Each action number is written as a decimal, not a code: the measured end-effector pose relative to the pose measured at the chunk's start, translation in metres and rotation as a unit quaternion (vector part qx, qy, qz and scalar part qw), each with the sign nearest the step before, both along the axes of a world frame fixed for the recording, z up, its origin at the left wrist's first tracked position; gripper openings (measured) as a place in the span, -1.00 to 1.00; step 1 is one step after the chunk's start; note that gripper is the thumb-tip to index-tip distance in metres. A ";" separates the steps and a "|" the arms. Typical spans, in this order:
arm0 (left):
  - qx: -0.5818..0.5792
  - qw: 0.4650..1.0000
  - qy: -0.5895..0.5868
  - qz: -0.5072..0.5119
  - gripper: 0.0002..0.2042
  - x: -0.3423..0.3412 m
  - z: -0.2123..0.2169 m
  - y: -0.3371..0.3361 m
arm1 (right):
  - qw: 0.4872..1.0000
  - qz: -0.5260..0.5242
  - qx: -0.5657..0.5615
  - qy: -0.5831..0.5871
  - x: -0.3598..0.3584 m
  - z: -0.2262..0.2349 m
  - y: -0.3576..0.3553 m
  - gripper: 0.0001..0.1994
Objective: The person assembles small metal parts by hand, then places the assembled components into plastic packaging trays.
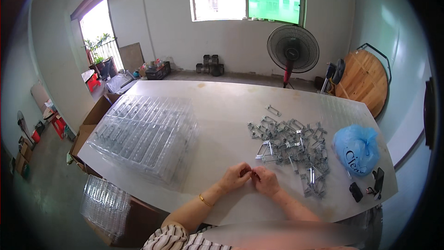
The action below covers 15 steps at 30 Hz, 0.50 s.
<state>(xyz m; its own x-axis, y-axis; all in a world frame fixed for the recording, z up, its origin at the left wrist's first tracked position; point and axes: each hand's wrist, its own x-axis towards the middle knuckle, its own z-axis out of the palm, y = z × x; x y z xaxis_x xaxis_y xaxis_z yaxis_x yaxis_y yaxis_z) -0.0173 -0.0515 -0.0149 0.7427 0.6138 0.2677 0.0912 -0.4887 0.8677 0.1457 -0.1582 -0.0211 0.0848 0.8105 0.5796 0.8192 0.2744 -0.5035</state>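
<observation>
My left hand (236, 176) and my right hand (265, 180) meet fingertip to fingertip over the white table (222, 111), near its front edge. Both pinch a small metal part (253, 173) between them; it is too small to make out. A pile of several grey metal clips (291, 146) lies just beyond and right of my right hand. One clip (273, 109) lies apart, farther back. A stack of clear plastic blister trays (145, 134) sits to the left of my left hand. A gold bracelet (204, 200) circles my left wrist.
A blue plastic bag (357, 149) lies at the table's right end, with a phone (379, 179) and small black things (355, 191) in front of it. More clear trays (105, 206) and cardboard boxes (90, 127) stand left of the table. A standing fan (292, 50) and a round wooden tabletop (365, 81) are behind.
</observation>
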 end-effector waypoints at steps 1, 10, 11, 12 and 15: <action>-0.001 1.000 -0.016 -0.002 -0.85 0.000 0.000 -0.003 | 1.000 0.000 -0.002 0.002 -0.003 0.001 -0.002 -0.90; 0.060 0.997 -0.044 0.006 -0.87 0.005 -0.011 -0.001 | 1.000 -0.009 -0.001 -0.017 -0.002 0.001 -0.002 -0.89; 0.066 0.996 -0.051 0.011 -0.87 0.005 -0.012 0.000 | 1.000 -0.009 -0.004 -0.012 -0.003 0.002 -0.002 -0.90; 0.066 0.997 -0.049 0.011 -0.87 0.006 -0.013 0.000 | 1.000 -0.008 -0.008 -0.007 -0.004 0.003 -0.003 -0.90; 0.056 0.996 -0.063 0.025 -0.88 0.003 -0.011 -0.005 | 1.000 -0.013 -0.012 -0.004 -0.006 0.004 -0.005 -0.86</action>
